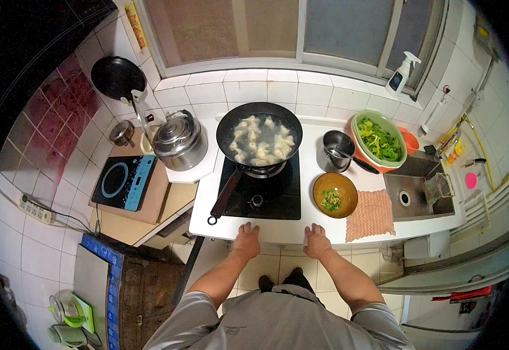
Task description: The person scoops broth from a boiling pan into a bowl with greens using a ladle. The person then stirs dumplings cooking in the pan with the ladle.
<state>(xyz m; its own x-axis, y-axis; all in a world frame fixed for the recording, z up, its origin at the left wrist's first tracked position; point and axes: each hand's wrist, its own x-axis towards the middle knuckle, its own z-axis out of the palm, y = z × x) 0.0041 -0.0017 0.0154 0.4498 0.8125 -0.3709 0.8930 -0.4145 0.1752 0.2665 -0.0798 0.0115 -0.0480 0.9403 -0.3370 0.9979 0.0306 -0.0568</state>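
Observation:
My left hand rests on the front edge of the white counter, below the stove, with its fingers lying on the edge and nothing in them. Farther right along the same edge lies my right hand, also empty, fingers loosely extended. Ahead of both hands, a black wok sits on the gas stove, its handle pointing toward me and left. Several pale dumplings lie in liquid inside it. Nearest my right hand stands an amber bowl holding chopped greens.
Right of the wok are a metal pot with a ladle, a green basin of leafy greens, a ridged pink mat and the sink. On the left stand a kettle and an induction cooker.

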